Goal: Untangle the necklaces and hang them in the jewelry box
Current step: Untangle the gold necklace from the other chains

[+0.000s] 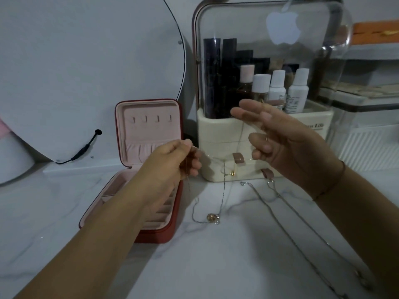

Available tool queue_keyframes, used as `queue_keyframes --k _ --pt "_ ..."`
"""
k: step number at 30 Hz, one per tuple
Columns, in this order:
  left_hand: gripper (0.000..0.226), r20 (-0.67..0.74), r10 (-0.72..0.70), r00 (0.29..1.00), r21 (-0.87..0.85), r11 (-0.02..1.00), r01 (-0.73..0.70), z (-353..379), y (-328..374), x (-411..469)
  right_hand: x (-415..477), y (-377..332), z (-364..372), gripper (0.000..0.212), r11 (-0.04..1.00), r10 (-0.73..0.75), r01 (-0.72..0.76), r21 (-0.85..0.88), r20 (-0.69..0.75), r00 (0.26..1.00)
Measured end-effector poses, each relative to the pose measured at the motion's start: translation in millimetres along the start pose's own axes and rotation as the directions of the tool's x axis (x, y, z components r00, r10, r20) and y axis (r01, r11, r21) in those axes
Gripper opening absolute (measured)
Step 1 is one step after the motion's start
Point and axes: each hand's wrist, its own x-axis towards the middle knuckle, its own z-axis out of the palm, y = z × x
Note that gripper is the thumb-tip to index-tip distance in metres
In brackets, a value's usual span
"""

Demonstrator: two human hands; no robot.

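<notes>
Your left hand (183, 157) pinches a thin gold chain necklace (188, 183), your right hand (280, 137) spread open; tugging sharply could tighten knots.

- The counter (216, 266) lay bare along its near edge.
- The open jewelry box (149, 130) blocked the left.
- The cosmetics organizer (212, 134) walled the back edge.
- Loose necklaces (213, 218) crossed the middle and right.

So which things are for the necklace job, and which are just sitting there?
For the job: jewelry box, thin chain pinched by the left hand, pendant necklace, silver chains.
Just lying about: makeup case, bottles, round mirror.
</notes>
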Motion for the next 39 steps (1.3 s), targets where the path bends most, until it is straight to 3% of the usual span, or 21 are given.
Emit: queue_keyframes --k 4,9,13,15,18,22,24,28,31,34,39 --pt "0.024 0.005 -0.067 0.998 -0.123 0.99 0.068 -8.0 6.5 2.8 1.5 -5.5 -5.2 0.036 0.996 -0.089 0.087 -0.022 -0.073 0.993" --pt "0.033 -0.063 -0.052 0.997 0.128 0.99 0.06 -14.5 10.2 1.1 0.3 -7.4 -7.0 0.033 0.988 -0.149 0.145 -0.049 -0.107 0.983" --pt "0.027 -0.115 0.093 0.989 0.419 0.907 -0.036 -16.5 8.1 -0.8 -0.4 -11.3 -8.3 0.031 0.981 -0.191 0.185 -0.065 -0.111 0.975" --pt "0.019 -0.05 0.095 0.994 0.549 0.834 -0.052 -20.5 6.1 -1.5 -1.0 -14.1 -11.1 0.03 0.975 -0.22 0.213 -0.069 -0.117 0.968" --pt "0.021 0.136 -0.069 0.988 0.659 0.751 -0.038 -24.6 8.3 -4.8 -1.8 -16.5 -14.8 0.03 0.968 -0.242 0.232 -0.092 -0.124 0.962" --pt "0.021 0.319 -0.24 0.917 0.72 0.69 -0.071 -25.6 16.7 -9.8 -2.1 -18.6 -18.0 0.031 0.965 -0.259 0.248 -0.087 -0.147 0.955" --pt "0.018 0.382 -0.263 0.886 0.715 0.692 -0.103 -28.9 20.4 -11.3 -2.2 -19.5 -19.7 0.029 0.967 -0.256 0.251 -0.047 -0.19 0.948" --pt "0.033 0.489 -0.335 0.806 0.675 0.73 -0.106 -34.0 21.7 -13.0 -2.0 -17.8 -17.9 0.032 0.973 -0.233 0.228 -0.047 -0.203 0.951" --pt "0.045 0.562 -0.414 0.716 0.678 0.726 -0.112 -31.8 15.6 -12.9 -2.6 -14.7 -10.2 0.042 0.974 -0.22 0.213 -0.075 -0.114 0.969" --pt "0.054 0.601 -0.474 0.644 0.688 0.716 -0.116 -26.2 11.7 -15.0 -4.7 -10.6 -3.5 0.034 0.973 -0.197 0.2 -0.113 0.037 0.98" --pt "0.081 0.719 -0.441 0.537 0.593 0.793 -0.142 -21.1 12.0 -17.8 -8.1 -10.3 4.4 0.037 0.988 -0.135 0.147 -0.048 0.191 0.972"
